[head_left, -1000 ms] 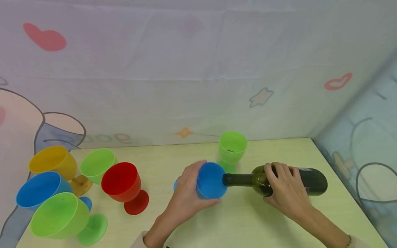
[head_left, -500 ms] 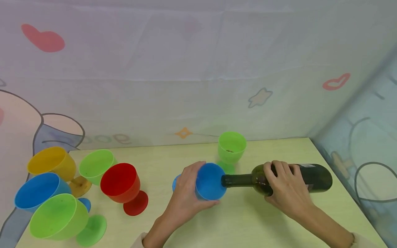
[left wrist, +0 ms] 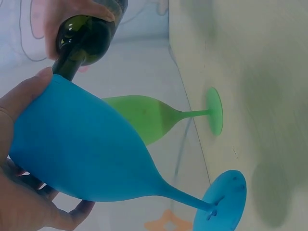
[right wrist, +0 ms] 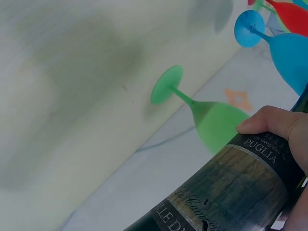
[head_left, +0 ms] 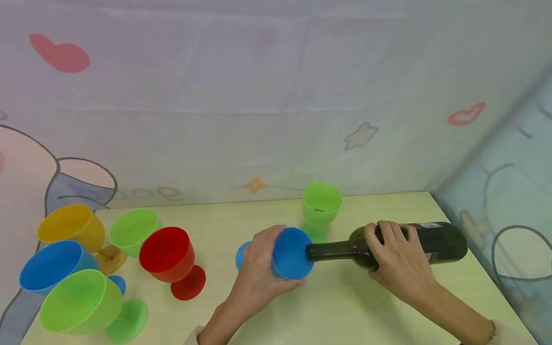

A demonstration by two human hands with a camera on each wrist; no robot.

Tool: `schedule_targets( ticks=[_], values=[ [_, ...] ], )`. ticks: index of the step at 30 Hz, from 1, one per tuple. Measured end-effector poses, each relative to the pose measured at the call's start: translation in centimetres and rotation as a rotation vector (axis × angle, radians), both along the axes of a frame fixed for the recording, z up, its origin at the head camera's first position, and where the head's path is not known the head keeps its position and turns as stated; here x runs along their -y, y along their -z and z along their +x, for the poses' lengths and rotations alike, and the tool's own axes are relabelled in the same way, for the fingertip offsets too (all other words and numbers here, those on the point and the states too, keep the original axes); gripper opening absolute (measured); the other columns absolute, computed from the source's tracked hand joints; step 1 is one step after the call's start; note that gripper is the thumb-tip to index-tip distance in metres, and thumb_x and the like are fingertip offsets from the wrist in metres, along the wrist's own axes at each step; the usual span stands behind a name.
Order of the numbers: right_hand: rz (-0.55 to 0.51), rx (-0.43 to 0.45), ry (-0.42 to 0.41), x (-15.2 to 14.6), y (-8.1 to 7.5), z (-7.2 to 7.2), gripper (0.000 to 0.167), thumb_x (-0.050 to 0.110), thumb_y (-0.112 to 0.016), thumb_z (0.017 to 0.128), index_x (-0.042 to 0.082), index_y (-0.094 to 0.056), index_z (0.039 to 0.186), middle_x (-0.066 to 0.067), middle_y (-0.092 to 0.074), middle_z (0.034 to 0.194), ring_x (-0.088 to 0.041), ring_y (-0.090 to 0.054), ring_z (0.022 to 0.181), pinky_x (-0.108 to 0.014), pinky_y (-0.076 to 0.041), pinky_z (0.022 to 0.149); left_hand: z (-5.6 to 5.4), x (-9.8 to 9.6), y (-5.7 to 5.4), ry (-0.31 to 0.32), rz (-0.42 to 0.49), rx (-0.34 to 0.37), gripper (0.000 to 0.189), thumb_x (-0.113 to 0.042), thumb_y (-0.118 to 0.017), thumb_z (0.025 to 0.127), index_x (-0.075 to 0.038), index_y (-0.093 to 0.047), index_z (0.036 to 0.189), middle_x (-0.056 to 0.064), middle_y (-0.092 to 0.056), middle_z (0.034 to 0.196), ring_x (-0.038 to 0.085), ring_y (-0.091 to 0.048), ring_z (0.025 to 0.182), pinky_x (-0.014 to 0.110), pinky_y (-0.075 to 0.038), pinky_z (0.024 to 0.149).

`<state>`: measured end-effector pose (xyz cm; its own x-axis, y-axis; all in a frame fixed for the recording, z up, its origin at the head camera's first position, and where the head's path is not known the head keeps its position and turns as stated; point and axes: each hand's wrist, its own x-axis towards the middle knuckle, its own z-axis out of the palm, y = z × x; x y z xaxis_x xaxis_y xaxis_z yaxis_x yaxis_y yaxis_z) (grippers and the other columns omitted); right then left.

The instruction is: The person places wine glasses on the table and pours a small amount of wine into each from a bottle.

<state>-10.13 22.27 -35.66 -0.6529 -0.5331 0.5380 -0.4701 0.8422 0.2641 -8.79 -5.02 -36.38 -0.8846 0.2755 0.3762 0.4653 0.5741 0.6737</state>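
My left hand (head_left: 258, 270) grips the bowl of a blue plastic goblet (head_left: 292, 254), tilted with its mouth toward the right. In the left wrist view the goblet's stem and foot (left wrist: 221, 202) hang clear of my fingers. My right hand (head_left: 400, 258) holds a dark green wine bottle (head_left: 446, 242) around its body and shoulder, neck pointing left. The bottle's mouth sits at the goblet's right rim; whether liquid flows cannot be seen. A printed label (right wrist: 226, 187) shows on the bottle in the right wrist view.
Behind the hands stands a green goblet (head_left: 322, 203) with dark specks in its bottom. At the left are a red goblet (head_left: 168, 254), a yellow goblet (head_left: 82, 230), another blue goblet (head_left: 60, 266) and two more green goblets, the front one (head_left: 82, 302) larger in view. A printed cloth (head_left: 241, 96) hangs behind.
The bottle's base end has risen and shifted right, so the bottle slants more, its mouth slightly farther left over the goblet's rim. More of the blue goblet's foot shows behind my left hand.
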Motion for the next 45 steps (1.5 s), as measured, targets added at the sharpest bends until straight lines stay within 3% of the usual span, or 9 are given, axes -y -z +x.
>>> schedule_targets(
  ticks=[45],
  values=[
    [0.09,-0.05,0.003,0.2,-1.1,-0.2,0.072,0.023,-0.082,0.041,-0.003,-0.047,0.098,-0.022,-0.051,0.086,-0.038,-0.052,0.075,-0.052,-0.043,0.067,0.0,-0.2,0.2,-0.006,-0.023,-0.04,0.091,-0.029,-0.088,0.056,-0.011,-0.041,0.131,0.007,-0.046,0.128,0.027,-0.039,0.119,0.054,-0.033,0.091]
  ],
)
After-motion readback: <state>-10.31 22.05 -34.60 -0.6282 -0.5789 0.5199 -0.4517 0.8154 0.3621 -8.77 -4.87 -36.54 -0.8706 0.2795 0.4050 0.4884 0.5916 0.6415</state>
